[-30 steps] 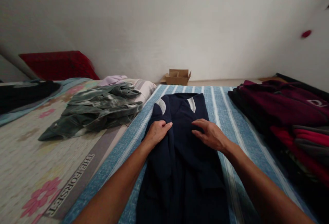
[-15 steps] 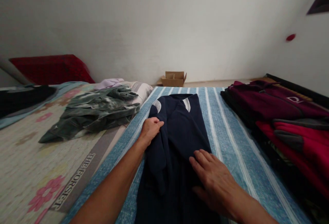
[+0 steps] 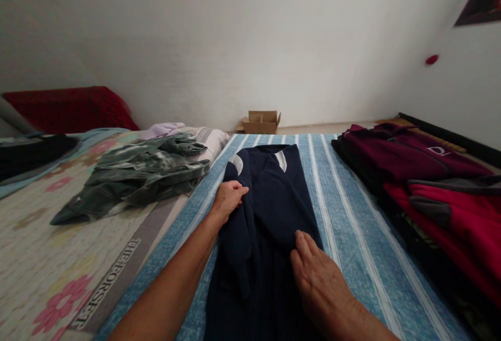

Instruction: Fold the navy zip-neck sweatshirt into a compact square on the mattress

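The navy jacket [image 3: 279, 200] lay on the striped sheet [image 3: 346, 247], between two piles of clothes. The left hand [image 3: 229, 198] pinched its left side; the right hand [image 3: 319, 276] touched its right side, fingers together, though whether it gripped cloth could not be told.

Navy garment [image 3: 276, 200] | pale curved patches [image 3: 281, 161] | partly folded | on striped sheet [image 3: 346, 210]
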The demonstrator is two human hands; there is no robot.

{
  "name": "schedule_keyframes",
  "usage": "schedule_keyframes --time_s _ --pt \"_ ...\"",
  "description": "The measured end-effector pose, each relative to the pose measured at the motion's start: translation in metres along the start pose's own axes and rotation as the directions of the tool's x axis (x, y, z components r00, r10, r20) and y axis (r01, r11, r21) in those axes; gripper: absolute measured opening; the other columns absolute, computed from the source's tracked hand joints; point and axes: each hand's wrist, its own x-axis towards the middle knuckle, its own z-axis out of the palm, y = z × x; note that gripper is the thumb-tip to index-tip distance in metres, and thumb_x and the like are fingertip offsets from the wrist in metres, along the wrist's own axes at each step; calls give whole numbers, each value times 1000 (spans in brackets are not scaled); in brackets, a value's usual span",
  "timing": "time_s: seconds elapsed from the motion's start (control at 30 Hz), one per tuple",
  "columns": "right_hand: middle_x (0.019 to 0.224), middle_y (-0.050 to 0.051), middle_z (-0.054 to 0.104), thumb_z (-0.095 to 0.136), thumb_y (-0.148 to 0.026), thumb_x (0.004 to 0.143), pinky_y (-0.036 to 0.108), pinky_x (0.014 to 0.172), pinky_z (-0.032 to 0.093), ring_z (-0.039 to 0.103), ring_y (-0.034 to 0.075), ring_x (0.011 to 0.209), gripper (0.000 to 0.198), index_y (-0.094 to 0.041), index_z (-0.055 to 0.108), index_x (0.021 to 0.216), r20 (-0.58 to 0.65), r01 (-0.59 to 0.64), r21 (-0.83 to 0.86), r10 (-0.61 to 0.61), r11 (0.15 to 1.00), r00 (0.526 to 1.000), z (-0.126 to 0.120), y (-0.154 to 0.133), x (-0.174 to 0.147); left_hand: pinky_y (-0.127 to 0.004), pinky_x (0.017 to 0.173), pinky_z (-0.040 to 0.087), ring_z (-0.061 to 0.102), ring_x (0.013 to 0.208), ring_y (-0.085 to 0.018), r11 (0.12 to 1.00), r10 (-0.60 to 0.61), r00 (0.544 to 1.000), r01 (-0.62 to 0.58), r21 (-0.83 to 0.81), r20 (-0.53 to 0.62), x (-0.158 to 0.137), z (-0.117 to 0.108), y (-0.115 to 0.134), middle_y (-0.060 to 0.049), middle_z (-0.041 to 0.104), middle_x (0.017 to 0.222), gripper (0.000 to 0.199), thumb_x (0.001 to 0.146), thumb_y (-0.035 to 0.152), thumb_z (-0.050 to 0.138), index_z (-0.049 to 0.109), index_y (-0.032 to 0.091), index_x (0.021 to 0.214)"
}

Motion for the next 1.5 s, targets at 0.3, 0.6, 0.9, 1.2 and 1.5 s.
schedule_keyframes --time_s 0.3,0.6,0.9,1.2,1.5 --pt "107 11 62 43 -4 72 32 85 49 58 22 96 27 -16 64 85 239 -128 282 60 951 969 -47 6 21 -20 40 34 45 40 -10 1000 4 999 -4 -6 -35 4 -6 -1 6 44 40 17 64 32 58 51 19 56" --pt "108 10 62 54 -20 73 38 91 44 55 26 104 21 -18 65 91 280 -43 336 -57 941 958 -41 2 24 -20 40 31 43 39 -10 1000 19 1000 -19 5 -1 6 2 -6 6 43 40 19 65 32 57 48 19 54" --pt "143 12 35 53 -38 83 49 107 25 28 30 132 54 -19 46 133 182 64 398 -148 915 972 8 2 33 -22 44 38 52 46 -13 998 -24 991 17 59 130 6 3 -15 2 54 49 35 75 49 49 52 18 59" --pt "144 9 33 55 -41 81 50 108 23 26 29 134 57 -22 45 134 170 48 432 -133 901 976 21 3 29 -24 57 38 61 76 -22 951 -112 946 191 244 -304 41 -52 -50 -2 60 62 17 52 21 66 50 20 59" --pt "145 9 31 55 -37 79 52 108 21 24 30 134 58 -22 44 134 271 24 467 -169 884 948 21 7 35 -28 48 45 62 56 -22 932 -362 917 357 -62 -169 62 -39 -50 -2 57 50 13 56 19 63 51 18 54"
